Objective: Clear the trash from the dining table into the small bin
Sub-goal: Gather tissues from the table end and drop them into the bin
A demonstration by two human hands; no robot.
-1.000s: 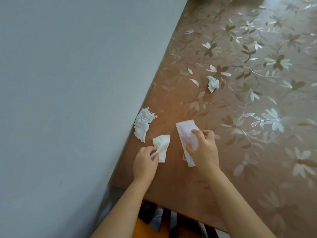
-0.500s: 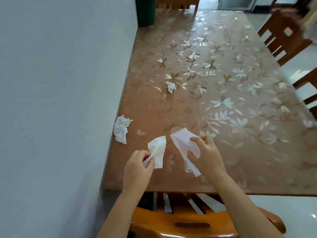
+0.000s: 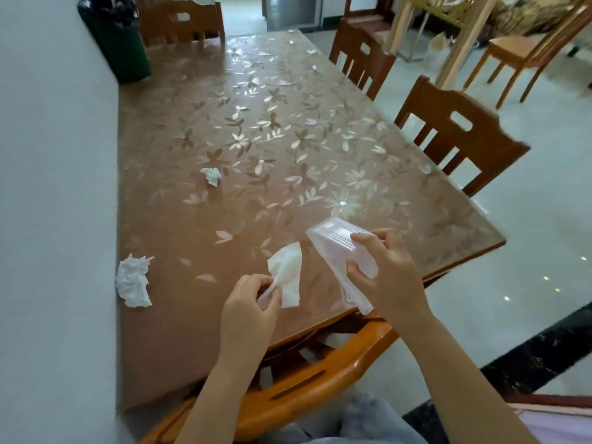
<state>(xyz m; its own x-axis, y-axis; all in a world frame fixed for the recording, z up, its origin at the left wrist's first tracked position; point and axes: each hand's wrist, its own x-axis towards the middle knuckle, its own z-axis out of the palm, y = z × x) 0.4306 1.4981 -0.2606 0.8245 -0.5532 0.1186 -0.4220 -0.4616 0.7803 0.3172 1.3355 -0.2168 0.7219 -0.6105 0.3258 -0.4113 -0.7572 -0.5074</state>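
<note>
Tissue [image 3: 288,275] and wrapper [image 3: 344,254], apparently lifted higher, remain in both hands.

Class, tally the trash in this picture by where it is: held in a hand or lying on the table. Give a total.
Held: 2, tissue in left hand, wrapper in right hand
Lying on the table: 2, big wad, small wad
Total: 4

Worktop [image 3: 288,100]: brown, pale leaf-and-flower pattern, glossy. Two crumpled tissues [image 3: 133,281], [image 3: 211,176]: white. Tissue [image 3: 288,273] in left hand: white, faint pink tint. Wrapper [image 3: 341,251] in right hand: translucent, pinkish-white. Bin [image 3: 118,40]: dark green, black liner. Chairs [image 3: 458,136]: orange-brown wood. Wall [image 3: 54,187]: pale grey.
</note>
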